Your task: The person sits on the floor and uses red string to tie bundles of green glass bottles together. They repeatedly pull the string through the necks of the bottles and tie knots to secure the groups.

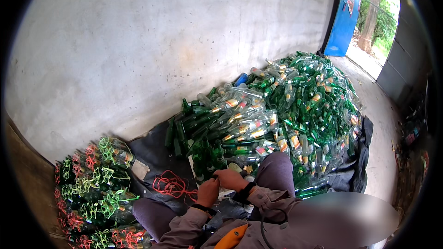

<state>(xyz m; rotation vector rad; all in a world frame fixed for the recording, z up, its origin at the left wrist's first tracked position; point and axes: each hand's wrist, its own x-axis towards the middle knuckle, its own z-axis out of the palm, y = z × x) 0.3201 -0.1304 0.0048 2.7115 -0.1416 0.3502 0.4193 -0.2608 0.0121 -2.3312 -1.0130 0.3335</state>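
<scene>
My left hand [208,192] and my right hand [229,180] meet before my lap, fingers curled and fingertips close together. A small dark thing shows between them; I cannot tell what it is. Just beyond my hands, several green glass bottles [207,154] stand upright in a close group on a pale board [191,166]. Left of my hands, a loose tangle of red plastic string [173,186] lies on a black sheet [147,150]. Dark bands circle both wrists.
A large heap of green and clear glass bottles [301,100] spreads to the right, against a wall [166,41]. At left stand bottle bundles [100,180] tied with red and green string. A flat pale piece [140,170] lies nearby. A blue door [341,17] stands open.
</scene>
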